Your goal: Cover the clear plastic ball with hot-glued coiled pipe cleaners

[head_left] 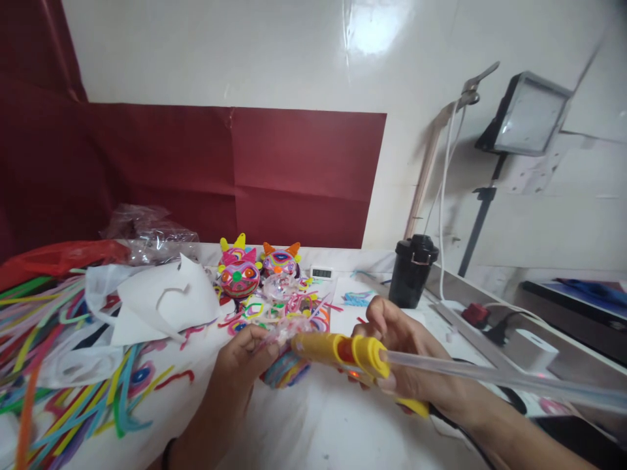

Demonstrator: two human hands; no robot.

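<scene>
My right hand (411,346) is wrapped round a yellow hot glue gun (328,349), with a long clear glue stick (470,371) sticking out of its back end. A small light glows orange on the gun's side. My left hand (247,359) pinches a round craft piece (289,372) covered in blue, orange and purple strips, with a clear plastic part on top. The gun's nozzle end points at this piece; whether it touches is hidden. Behind it lie several coloured pipe-cleaner parts (255,310).
Finished colourful faces (239,279) stand at the back beside a small digital timer (322,272). Pipe cleaners (93,398) and cut white paper (161,300) cover the left side. On the right are a black cup (413,271), a white charger (526,349), cables and a lamp (531,114).
</scene>
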